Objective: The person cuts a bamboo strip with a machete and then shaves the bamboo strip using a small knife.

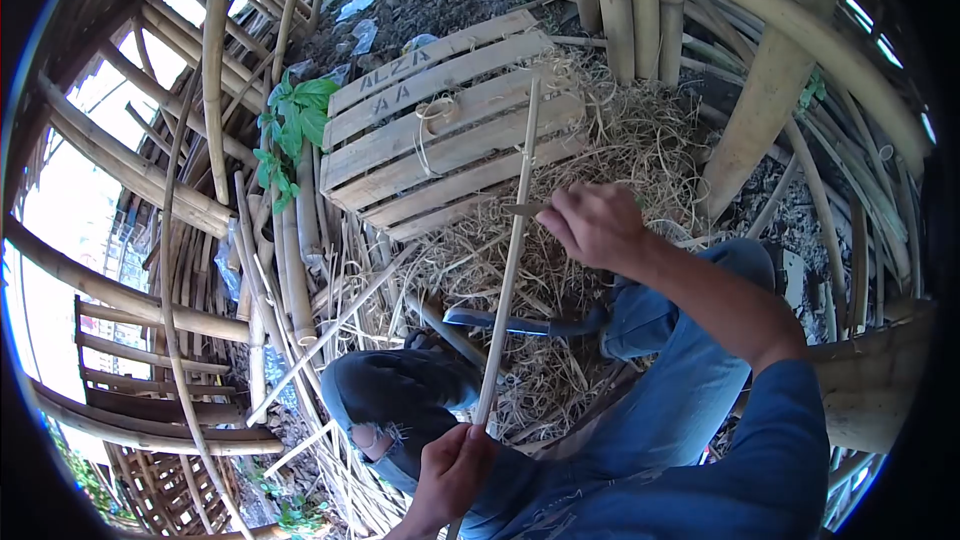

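My left hand point(455, 470) is closed around the lower part of a long, pale bamboo strip point(508, 275), which slants upward in front of me, its far end over the wooden crate point(455, 125). In my right hand point(597, 225) is a knife; only its short blade point(525, 209) shows past the fingers, pointing left. The blade lies close to the strip's upper half; I cannot tell whether it touches. Curled bamboo shavings point(640, 150) cover the ground beyond and below my right hand. Between my legs is a large knife point(520, 324) with a dark, curved handle.
A pile of thin bamboo strips point(350, 485) lies by my left knee. Bamboo poles point(215, 70) form a frame on the left, and thick posts point(755, 120) stand at right. A leafy green plant point(298, 120) grows beside the crate. Plastic scraps point(362, 35) litter the soil behind.
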Action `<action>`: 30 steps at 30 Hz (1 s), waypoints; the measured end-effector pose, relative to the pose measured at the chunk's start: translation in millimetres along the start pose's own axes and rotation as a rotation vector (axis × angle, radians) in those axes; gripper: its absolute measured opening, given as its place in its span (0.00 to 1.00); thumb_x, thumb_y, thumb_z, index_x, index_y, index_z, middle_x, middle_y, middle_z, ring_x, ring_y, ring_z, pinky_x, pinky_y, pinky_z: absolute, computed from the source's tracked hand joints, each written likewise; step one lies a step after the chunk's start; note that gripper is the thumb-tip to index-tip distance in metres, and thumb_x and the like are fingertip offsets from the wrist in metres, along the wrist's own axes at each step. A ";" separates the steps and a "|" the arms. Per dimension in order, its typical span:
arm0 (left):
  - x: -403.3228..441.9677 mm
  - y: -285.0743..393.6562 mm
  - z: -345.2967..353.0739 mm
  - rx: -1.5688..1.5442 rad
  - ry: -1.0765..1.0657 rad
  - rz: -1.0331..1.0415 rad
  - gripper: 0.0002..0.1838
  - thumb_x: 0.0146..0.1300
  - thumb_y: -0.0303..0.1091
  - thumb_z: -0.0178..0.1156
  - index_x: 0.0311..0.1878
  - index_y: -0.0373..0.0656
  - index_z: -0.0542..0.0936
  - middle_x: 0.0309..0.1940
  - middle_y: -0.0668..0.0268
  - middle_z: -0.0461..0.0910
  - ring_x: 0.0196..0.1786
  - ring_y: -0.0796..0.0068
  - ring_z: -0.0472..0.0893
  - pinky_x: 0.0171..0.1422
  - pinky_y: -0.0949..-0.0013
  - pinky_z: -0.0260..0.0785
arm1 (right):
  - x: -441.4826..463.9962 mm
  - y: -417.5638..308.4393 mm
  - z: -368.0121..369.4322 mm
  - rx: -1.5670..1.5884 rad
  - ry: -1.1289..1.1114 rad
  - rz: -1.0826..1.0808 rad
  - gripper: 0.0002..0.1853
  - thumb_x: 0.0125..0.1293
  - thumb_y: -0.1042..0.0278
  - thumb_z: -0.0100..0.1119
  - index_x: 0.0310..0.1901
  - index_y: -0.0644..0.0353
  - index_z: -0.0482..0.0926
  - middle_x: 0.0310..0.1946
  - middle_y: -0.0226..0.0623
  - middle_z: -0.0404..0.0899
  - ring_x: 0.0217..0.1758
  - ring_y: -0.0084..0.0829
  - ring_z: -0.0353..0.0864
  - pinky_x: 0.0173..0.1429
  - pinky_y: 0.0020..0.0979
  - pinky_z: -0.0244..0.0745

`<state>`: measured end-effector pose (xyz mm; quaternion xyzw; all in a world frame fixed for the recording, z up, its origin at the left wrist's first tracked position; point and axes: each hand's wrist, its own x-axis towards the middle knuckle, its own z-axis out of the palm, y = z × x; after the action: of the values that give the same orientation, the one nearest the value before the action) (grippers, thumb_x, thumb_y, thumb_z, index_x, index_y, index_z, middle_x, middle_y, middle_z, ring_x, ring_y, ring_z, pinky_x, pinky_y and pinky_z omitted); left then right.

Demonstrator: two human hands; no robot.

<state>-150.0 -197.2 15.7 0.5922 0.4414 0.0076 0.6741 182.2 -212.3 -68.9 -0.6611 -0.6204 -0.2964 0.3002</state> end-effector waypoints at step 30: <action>-5.9 -19.1 -9.9 -0.015 0.164 0.021 0.18 0.73 0.38 0.46 0.29 0.38 0.73 0.17 0.76 0.66 0.21 0.91 0.61 0.23 0.82 0.49 | -3.6 0.5 -19.4 0.132 -0.099 0.338 0.19 0.71 0.55 0.45 0.26 0.56 0.73 0.12 0.34 0.67 0.12 0.34 0.71 0.18 0.36 0.67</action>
<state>-169.4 -198.2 4.6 0.5892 0.4887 0.0666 0.6399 182.1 -229.4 -59.1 -0.7486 -0.5325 -0.1675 0.3578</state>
